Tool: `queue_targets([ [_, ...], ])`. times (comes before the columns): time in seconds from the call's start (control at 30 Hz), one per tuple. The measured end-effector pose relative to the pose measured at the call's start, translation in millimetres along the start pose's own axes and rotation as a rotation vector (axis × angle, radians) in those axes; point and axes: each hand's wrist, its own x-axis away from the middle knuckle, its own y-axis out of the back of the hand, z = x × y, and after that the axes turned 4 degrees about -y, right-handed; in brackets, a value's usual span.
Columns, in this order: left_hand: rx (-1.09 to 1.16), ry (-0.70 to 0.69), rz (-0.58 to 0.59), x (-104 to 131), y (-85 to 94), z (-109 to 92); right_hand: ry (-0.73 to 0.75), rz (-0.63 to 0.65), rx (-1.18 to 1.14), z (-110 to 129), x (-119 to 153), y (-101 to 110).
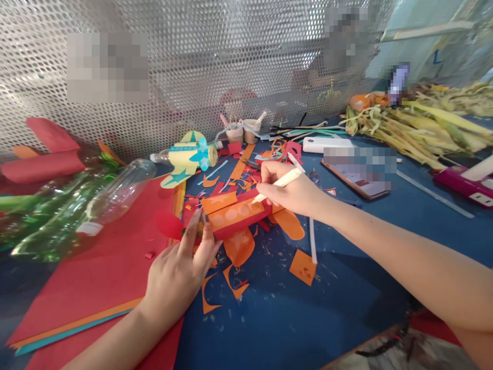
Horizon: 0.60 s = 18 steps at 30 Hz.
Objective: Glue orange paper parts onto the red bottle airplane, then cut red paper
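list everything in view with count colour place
paper craft: 1, red/orange, centre
pen: 1, white, over craft
scraps: many, red/orange, centre
card sheets: several, mostly red, left
single bottle: 1, clear, left
bottle pile: several, green, left
starred craft: 1, yellow/blue, rear
finned craft: 1, red, left
cups: 2, brownish, rear
stems: several, green/black, rear
flat device: 1, white, right
phone: 1, brownish, right
strips: several, whitish, right
husks: many, yellowish, right
boxy device: 1, magenta, right
mesh: 1, silver, behind
table: 1, blue, below
left hand: 1, bare, on craft
right hand: 1, bare, holding pen
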Motion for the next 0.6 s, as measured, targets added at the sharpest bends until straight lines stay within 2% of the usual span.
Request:
queue_targets([
  [0.27,0.032,0.008,0.006,0.7,0.3,-0.5,-0.03,-0.04,0.088,6.2,-0.2,3.3],
  [0.6,0.034,0.011,0.006,1.8,-1.5,-0.5,-0.021,-0.028,0.063,5.9,0.0,3.5],
])
